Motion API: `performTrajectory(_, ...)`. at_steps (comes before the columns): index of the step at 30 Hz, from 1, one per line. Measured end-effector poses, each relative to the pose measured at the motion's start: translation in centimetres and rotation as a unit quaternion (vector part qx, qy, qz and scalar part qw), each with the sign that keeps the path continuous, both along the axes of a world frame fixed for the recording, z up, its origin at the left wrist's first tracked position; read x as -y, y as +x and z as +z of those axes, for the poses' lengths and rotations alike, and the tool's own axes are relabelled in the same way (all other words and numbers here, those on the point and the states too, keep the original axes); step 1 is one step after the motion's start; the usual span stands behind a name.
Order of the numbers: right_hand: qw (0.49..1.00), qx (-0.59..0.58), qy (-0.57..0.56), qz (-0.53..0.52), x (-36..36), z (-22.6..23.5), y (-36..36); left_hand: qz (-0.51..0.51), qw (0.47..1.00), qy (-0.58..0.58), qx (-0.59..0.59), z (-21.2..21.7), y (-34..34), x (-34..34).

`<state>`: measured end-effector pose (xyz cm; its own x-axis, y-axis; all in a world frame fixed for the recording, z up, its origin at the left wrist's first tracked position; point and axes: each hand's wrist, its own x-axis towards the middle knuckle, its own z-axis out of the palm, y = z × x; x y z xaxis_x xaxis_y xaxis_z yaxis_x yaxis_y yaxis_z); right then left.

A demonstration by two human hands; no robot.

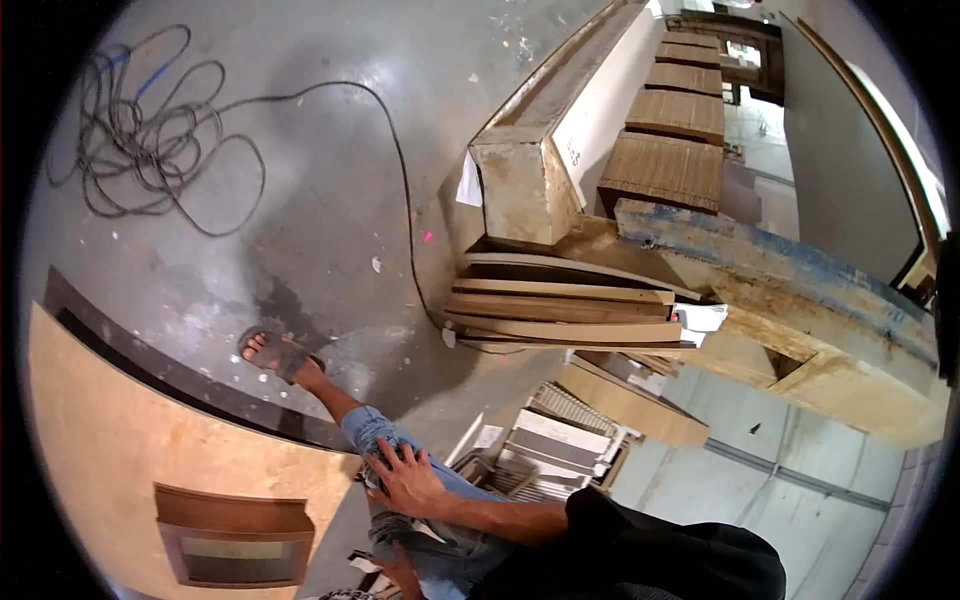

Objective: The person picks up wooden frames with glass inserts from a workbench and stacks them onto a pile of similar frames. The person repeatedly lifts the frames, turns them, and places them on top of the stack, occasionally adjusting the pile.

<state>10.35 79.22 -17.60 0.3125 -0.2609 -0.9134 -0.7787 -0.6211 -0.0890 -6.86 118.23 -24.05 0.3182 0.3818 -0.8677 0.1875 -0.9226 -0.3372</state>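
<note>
My right hand [408, 482] lies palm down on the knee of my blue jeans [375, 432], its fingers spread and nothing in them. Its bare forearm comes out of a black sleeve [660, 550]. Below the knee my leg stretches to the left and ends in a dark sandal [285, 357] on the floor. Near the lower edge a strip of bare skin [405, 572] shows beside the jeans. It may be part of my left arm, but no fingers can be made out there.
A plywood-topped table [100, 420] at lower left bears a small brown wooden box-like piece [235, 507]. A tangled dark cable [150, 150] lies on the grey floor [330, 180]. Wooden boards [565, 305] are stacked beside a worn beam [800, 290]. Brown panel stacks [665, 165] stand behind.
</note>
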Motion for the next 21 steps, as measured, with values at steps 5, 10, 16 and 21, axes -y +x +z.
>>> performTrajectory(5,0.995,0.07,-0.04,-0.065,-0.4,-1.0,-2.7,-0.037,0.996,0.078,0.0,-0.1,-1.8,1.0)
performTrajectory(10,0.994,0.068,-0.081,0.001,-0.6,-2.2,-3.7,-0.107,0.991,0.073,-0.02,-2.3,-6.2,-0.1)
performTrajectory(16,0.994,0.063,-0.082,0.019,-0.1,-2.6,-5.5,-0.098,0.993,0.062,0.029,1.3,-1.3,7.9)
performTrajectory(21,0.997,-0.017,-0.05,0.051,-1.4,-4.2,-4.3,0.049,0.994,0.082,-0.063,2.1,1.7,9.6)
